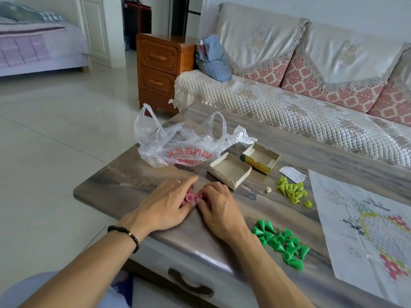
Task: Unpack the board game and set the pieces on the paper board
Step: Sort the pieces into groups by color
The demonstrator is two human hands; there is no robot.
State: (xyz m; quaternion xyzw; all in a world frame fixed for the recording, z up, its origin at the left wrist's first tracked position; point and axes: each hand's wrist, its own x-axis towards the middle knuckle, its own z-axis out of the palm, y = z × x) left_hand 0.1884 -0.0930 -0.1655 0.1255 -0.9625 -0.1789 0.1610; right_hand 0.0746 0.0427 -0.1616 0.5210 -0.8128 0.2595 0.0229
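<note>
Marble table (138,181); sofa (289,112) behind

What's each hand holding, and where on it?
Both the left hand and right hand cup a cluster of pink game pieces from either side; exact finger contact is hidden.
</note>
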